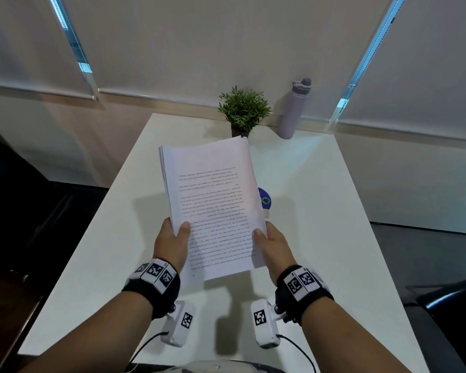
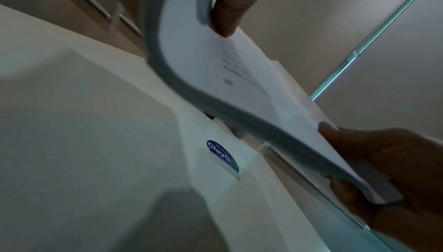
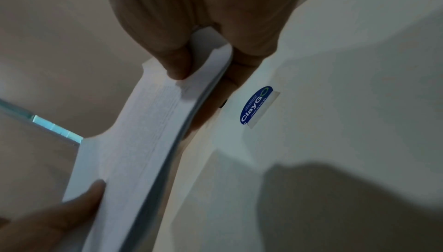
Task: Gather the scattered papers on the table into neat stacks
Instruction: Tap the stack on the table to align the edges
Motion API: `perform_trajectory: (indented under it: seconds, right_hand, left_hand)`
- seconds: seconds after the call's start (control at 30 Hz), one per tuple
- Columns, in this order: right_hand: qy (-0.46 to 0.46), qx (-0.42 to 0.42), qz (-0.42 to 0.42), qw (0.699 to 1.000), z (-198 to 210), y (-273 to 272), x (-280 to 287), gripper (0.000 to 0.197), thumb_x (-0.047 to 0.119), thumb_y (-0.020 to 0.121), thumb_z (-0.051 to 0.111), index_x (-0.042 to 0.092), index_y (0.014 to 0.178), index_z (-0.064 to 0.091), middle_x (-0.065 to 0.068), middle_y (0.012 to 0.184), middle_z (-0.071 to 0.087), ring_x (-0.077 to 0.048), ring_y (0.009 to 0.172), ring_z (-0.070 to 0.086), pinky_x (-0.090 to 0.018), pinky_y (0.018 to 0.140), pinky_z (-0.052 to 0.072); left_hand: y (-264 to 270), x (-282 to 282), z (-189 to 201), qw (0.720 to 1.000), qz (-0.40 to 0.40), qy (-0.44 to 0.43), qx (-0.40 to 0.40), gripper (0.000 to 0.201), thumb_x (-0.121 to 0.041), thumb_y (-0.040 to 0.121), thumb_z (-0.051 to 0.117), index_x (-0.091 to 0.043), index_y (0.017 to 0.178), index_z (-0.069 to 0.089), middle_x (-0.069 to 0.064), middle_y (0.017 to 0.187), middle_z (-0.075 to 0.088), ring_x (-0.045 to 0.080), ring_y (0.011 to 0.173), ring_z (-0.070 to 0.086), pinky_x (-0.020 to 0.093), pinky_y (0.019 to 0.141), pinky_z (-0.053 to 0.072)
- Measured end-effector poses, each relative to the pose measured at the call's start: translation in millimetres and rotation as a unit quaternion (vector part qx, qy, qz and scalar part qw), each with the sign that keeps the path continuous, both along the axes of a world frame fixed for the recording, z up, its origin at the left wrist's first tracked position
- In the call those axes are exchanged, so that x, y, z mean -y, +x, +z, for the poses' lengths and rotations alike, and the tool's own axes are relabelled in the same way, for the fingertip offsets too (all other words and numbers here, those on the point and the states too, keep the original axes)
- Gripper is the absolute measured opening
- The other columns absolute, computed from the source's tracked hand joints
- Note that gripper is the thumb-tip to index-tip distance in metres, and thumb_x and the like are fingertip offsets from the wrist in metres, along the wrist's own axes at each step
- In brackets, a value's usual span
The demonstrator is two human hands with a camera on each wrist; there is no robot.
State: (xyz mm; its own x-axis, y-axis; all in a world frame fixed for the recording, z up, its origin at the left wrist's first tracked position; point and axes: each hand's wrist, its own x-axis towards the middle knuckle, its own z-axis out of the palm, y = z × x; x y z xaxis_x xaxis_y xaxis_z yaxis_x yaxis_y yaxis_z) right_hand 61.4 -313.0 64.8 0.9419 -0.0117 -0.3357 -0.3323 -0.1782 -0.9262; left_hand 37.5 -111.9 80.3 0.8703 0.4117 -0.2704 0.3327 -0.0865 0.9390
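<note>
Your left hand (image 1: 172,242) and right hand (image 1: 273,244) pinch the paper stack's (image 1: 213,200) near end at 6 o'clock, its long axis running toward 12 above the counter (image 1: 320,211).

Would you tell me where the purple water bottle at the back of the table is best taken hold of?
Grip the water bottle around its straight middle, coming from the right side: it stands upright, and the potted plant crowds its left.

Both forearms reach forward, wrists banded. The left hand (image 1: 172,242) and right hand (image 1: 273,244) are raised, each with thumb on top and fingers curled beneath, pinching the paper stack (image 1: 213,205).
</note>
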Motion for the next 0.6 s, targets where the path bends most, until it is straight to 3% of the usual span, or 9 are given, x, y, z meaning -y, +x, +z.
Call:
perform_trajectory:
  seconds: [0.17, 0.27, 0.33, 0.4, 0.47, 0.53, 0.6]
  right_hand:
    - [-0.04, 0.044, 0.039, 0.997, 10, -2, -2, 0.023, 0.027, 0.099, 0.042, 0.016, 0.116, 0.054, 0.002, 0.108, 0.065, -0.018, 0.1, 0.06, -0.034, 0.089, 0.048]
    - [-0.066, 0.061, 0.043, 0.995, 12, 1, -4, 0.025, 0.026, 0.1, 0.039, 0.007, 0.107, 0.054, -0.002, 0.096, 0.061, -0.019, 0.088, 0.054, -0.031, 0.078, 0.045]
    - [-0.08, 0.063, 0.052, 0.993, 12, 1, -4, 0.027, 0.026, 0.1, 0.039, 0.005, 0.107, 0.054, -0.007, 0.098, 0.063, -0.019, 0.086, 0.053, -0.03, 0.075, 0.045]
    - [-0.084, 0.062, 0.064, 0.992, 14, -1, -2, 0.025, 0.026, 0.099, 0.04, 0.007, 0.109, 0.054, -0.011, 0.106, 0.065, -0.018, 0.089, 0.055, -0.032, 0.079, 0.046]
    - [-0.065, 0.056, 0.066, 0.994, 16, -1, -1, 0.018, 0.02, 0.098, 0.042, 0.018, 0.112, 0.053, -0.003, 0.11, 0.064, -0.017, 0.097, 0.058, -0.031, 0.084, 0.046]
    - [-0.042, 0.055, 0.049, 0.996, 19, 4, 0, 0.026, 0.01, 0.095, 0.042, 0.026, 0.114, 0.05, 0.004, 0.111, 0.062, -0.018, 0.103, 0.058, -0.033, 0.092, 0.047]
    - [-0.02, 0.065, 0.026, 0.997, 18, 11, 1, 0.034, 0.004, 0.092, 0.041, 0.025, 0.117, 0.049, 0.006, 0.111, 0.062, -0.018, 0.105, 0.058, -0.039, 0.099, 0.046]
  left_hand:
    - [9, -8, 0, 0.999, 0.005, 0.02, 0.025, 0.012, -0.028, 0.095, 0.044, -0.02, 0.101, 0.051, -0.013, 0.089, 0.059, 0.014, 0.082, 0.058, 0.032, 0.08, 0.046]
    - [9, -8, 0, 0.999, 0.007, 0.02, 0.03, 0.015, -0.029, 0.095, 0.043, -0.018, 0.1, 0.05, -0.009, 0.088, 0.059, 0.019, 0.083, 0.058, 0.033, 0.078, 0.047]
    - [8, -8, 0, 0.999, 0.008, 0.025, 0.031, 0.016, -0.029, 0.095, 0.042, -0.017, 0.101, 0.05, -0.007, 0.089, 0.06, 0.02, 0.084, 0.059, 0.033, 0.077, 0.048]
    - [7, -8, 0, 0.999, 0.002, 0.034, 0.036, 0.016, -0.028, 0.095, 0.042, -0.016, 0.102, 0.05, -0.005, 0.09, 0.06, 0.019, 0.084, 0.06, 0.032, 0.077, 0.048]
    - [5, -8, 0, 0.998, -0.012, 0.037, 0.043, 0.014, -0.027, 0.095, 0.043, -0.017, 0.103, 0.049, -0.009, 0.091, 0.061, 0.014, 0.084, 0.06, 0.031, 0.076, 0.049]
    - [3, -7, 1, 0.998, -0.023, 0.028, 0.046, 0.014, -0.023, 0.095, 0.045, -0.019, 0.107, 0.05, -0.011, 0.093, 0.061, 0.011, 0.085, 0.06, 0.029, 0.078, 0.048]
    - [1, -4, 0, 0.998, -0.022, 0.012, 0.049, 0.024, -0.017, 0.095, 0.045, -0.019, 0.118, 0.051, -0.006, 0.1, 0.06, 0.016, 0.089, 0.057, 0.028, 0.082, 0.043]
